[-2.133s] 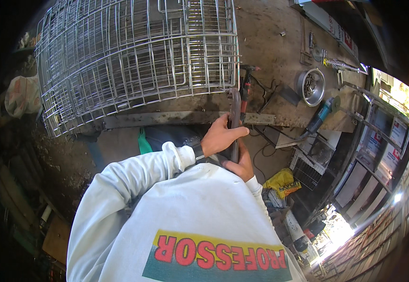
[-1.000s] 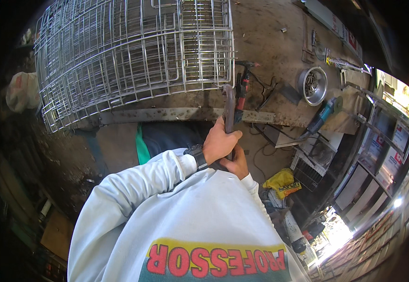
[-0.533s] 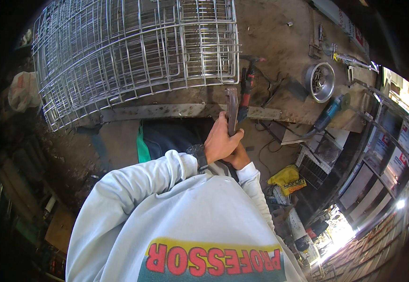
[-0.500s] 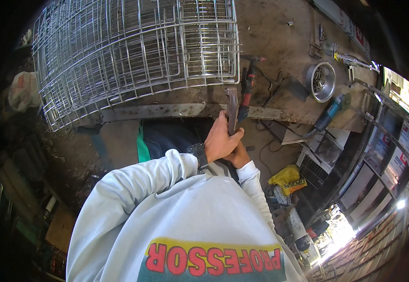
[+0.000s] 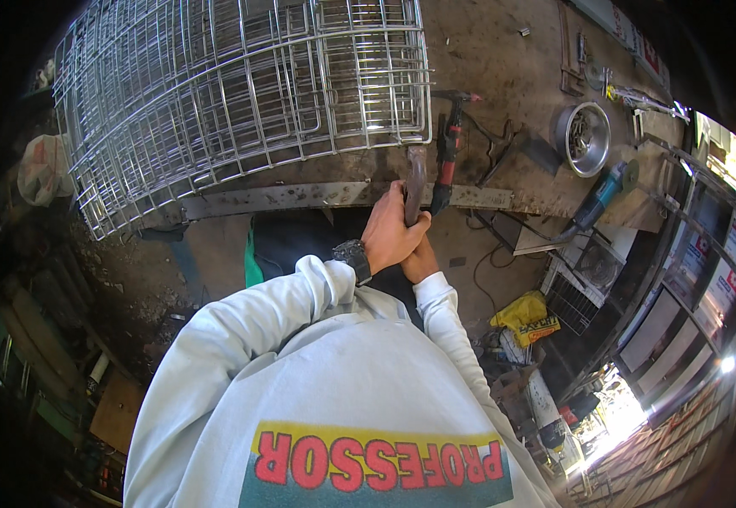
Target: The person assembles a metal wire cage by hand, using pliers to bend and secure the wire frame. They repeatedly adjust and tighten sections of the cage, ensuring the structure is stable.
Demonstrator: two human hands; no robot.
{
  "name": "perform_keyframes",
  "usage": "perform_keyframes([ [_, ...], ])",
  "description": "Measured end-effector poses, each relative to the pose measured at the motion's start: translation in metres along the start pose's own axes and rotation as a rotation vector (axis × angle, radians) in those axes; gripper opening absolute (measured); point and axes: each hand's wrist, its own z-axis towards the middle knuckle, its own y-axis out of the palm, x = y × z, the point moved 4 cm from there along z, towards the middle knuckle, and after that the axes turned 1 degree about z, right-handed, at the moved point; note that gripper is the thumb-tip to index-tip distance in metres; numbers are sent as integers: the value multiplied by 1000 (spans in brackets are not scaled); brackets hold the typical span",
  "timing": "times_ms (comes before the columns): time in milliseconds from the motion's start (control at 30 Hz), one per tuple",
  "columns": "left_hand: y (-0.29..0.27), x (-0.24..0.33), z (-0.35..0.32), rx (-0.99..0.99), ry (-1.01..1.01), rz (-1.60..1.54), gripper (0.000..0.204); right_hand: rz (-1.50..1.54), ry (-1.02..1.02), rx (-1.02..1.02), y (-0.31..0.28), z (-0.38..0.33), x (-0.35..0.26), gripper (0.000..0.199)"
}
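In the head view, the left hand (image 5: 391, 230) has its fingers wrapped round a dark brown metal tool (image 5: 417, 184), so its grip is closed about the shaft. The right hand (image 5: 421, 261) sits just below and partly behind the left; what its grip is doing cannot be told, as its fingers are hidden. The brown tool points away from the body, over the front edge of the counter (image 5: 490, 55), its far end at the near right corner of a stack of wire panels (image 5: 241, 102); whether it touches the wire is unclear. A black watch (image 5: 352, 258) circles the left wrist. Just right of the tool, a red-and-black tool (image 5: 447, 157) lies on the counter. Farther right are a round metal bowl (image 5: 596, 157) holding small metal pieces (image 5: 581, 134) and a blue angle grinder (image 5: 598, 199). Below the counter, at the right, lies a yellow bag (image 5: 520, 317).
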Motion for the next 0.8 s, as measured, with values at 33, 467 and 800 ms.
perform_keyframes([
  [33,-2,4,1,0,-8,-12,61,-2,22,-10,0,3,-8,70],
  [467,-11,18,0,35,-44,-15,58,-17,-21,-72,0,6,-27,63],
  [800,-9,23,1,57,-66,3,48,53,4,-13,-3,9,-49,79],
])
